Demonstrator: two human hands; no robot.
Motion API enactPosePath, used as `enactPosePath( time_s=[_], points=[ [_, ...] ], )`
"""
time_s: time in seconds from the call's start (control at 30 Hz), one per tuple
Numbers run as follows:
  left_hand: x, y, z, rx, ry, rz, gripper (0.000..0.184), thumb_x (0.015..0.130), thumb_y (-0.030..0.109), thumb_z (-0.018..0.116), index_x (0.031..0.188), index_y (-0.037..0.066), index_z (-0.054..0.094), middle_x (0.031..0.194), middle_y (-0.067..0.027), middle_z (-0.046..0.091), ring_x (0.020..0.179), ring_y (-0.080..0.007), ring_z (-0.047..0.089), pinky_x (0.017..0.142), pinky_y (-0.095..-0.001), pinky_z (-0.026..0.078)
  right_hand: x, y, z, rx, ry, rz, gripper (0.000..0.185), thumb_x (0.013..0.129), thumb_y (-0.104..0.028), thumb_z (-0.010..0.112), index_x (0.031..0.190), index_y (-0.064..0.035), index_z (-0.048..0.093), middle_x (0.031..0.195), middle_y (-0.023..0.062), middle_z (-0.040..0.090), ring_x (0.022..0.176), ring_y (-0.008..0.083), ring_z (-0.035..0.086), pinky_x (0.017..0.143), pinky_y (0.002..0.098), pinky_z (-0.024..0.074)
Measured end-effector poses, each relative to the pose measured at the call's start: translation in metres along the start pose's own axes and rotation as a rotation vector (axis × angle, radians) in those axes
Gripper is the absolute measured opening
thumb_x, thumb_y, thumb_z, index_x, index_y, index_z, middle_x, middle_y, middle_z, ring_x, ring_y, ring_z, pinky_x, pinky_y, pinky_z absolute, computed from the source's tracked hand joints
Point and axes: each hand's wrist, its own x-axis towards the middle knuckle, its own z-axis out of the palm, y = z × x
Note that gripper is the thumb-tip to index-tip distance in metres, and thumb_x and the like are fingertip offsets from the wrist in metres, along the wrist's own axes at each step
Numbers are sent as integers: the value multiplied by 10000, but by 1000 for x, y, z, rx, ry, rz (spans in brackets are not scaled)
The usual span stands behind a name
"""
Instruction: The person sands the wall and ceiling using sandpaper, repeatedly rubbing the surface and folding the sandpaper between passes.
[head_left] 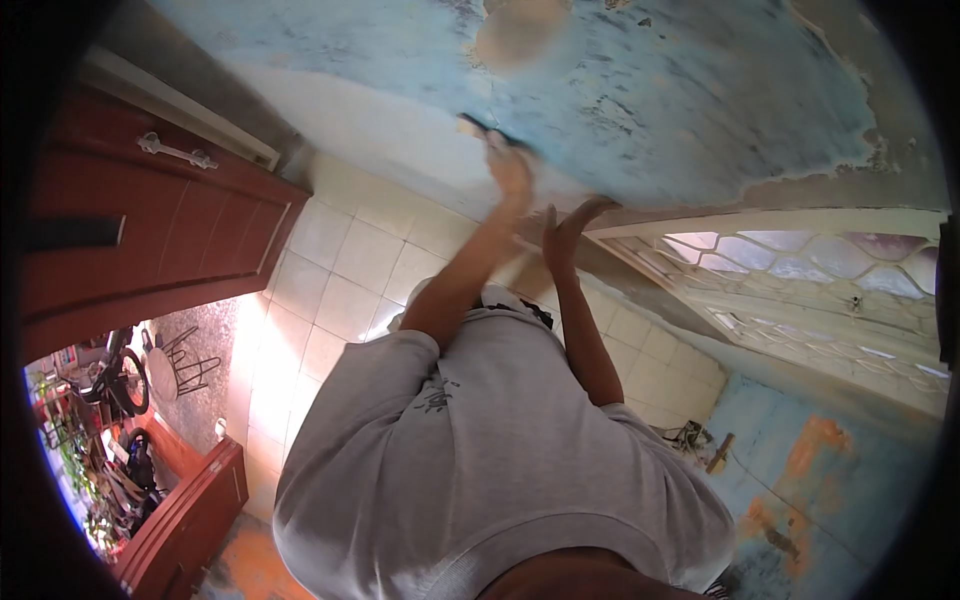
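Note:
My left hand (pixel 511 168) is closed on a flat tool (pixel 478 126) with a dark edge and a pale end. Motion blurs this hand, and the tool's exact kind is unclear. The tool lies against the wall, where the blue, patchy paint (pixel 600 110) meets a smooth whitish area (pixel 370 125). Lower and to the right, my right hand (pixel 568 236) has its thumb and fingers apart; its fingertips rest at the wall's lower edge near the window frame. Nothing shows in it.
A red door (pixel 150 220) with a white handle is at the left. Through the doorway are a chair (pixel 180 368) and a bicycle (pixel 125 378). A window with a patterned grille (pixel 800 262) is at the right. Pale tiles (pixel 345 270) cover the floor; cables (pixel 688 436) lie lower right.

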Motion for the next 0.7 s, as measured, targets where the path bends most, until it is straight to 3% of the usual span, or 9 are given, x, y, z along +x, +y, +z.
enactPosePath(
  time_s=[0.17, 0.3, 0.37, 0.43, 0.53, 0.6, 0.63, 0.67, 0.7],
  points=[
    [36, 18, 3, -66, 79, 111, 601, 1133, 359, 400, 1424, -159, 492, 1231, -254, 662, 1020, -271, 614, 944, -384, 488, 4, 3, 9, -9, 51, -19, 1151, 971, -268, 692, 1579, 70, -225, 1629, 339, -321, 1556, 459, -232, 1279, 522, -21],
    [95, 33, -28, -404, 71, -90, 586, 1146, 381, 357, 1185, -146, 611, 1084, -251, 671, 947, -328, 631, 908, -413, 511, 3, -11, -4, 38, -16, 43, 1159, 970, -297, 695, 1579, 75, -218, 1620, 340, -337, 1552, 468, -234, 1275, 530, -36],
    [38, 45, -30, -124, -102, -216, 524, 1136, 364, 398, 1161, -107, 625, 1039, -160, 659, 891, -234, 610, 808, -360, 511, 2, 1, 3, 12, -35, 71, 1162, 967, -298, 697, 1577, 79, -217, 1617, 344, -341, 1549, 471, -241, 1273, 535, -38],
    [6, -20, 6, 35, 42, 137, 545, 1125, 366, 429, 1260, -130, 608, 1057, -165, 665, 874, -229, 601, 808, -361, 509, 3, 7, 12, -14, -57, 104, 1165, 964, -299, 700, 1576, 84, -215, 1613, 348, -344, 1546, 473, -248, 1272, 541, -40],
    [5, -10, 13, -99, 21, 5, 572, 1130, 347, 422, 1358, -165, 539, 1100, -188, 675, 873, -227, 595, 832, -361, 510, 7, 14, 22, -60, 118, -115, 1169, 953, -279, 706, 1573, 91, -214, 1615, 353, -336, 1539, 487, -256, 1267, 559, -39],
    [51, 21, -3, -248, 116, 61, 545, 1136, 335, 411, 1286, -166, 566, 1061, -170, 673, 866, -225, 593, 820, -366, 512, 4, 26, 25, -50, 31, 10, 1159, 963, -301, 685, 1561, 112, -217, 1602, 371, -341, 1530, 498, -267, 1262, 572, -41],
    [88, 14, -18, -263, 82, 49, 550, 1140, 342, 382, 1270, -156, 577, 1152, -241, 679, 970, -310, 618, 913, -404, 497, 4, 19, 20, -47, 34, 7, 1159, 963, -301, 685, 1561, 112, -217, 1602, 371, -341, 1530, 498, -267, 1262, 572, -41],
    [97, 29, -29, -379, 98, -19, 551, 1134, 365, 391, 1098, -137, 616, 1021, -212, 669, 878, -281, 602, 829, -424, 508, 4, 11, 11, -6, 7, 30, 1149, 969, -305, 675, 1557, 119, -217, 1599, 375, -341, 1530, 501, -264, 1263, 571, -41],
    [89, 29, -31, -376, 93, -22, 551, 1134, 365, 391, 1098, -137, 616, 1021, -212, 669, 878, -281, 602, 829, -424, 508, 2, 2, 4, 32, -23, 57, 1140, 976, -310, 665, 1553, 127, -216, 1596, 380, -341, 1530, 504, -261, 1263, 570, -41]
  ],
)
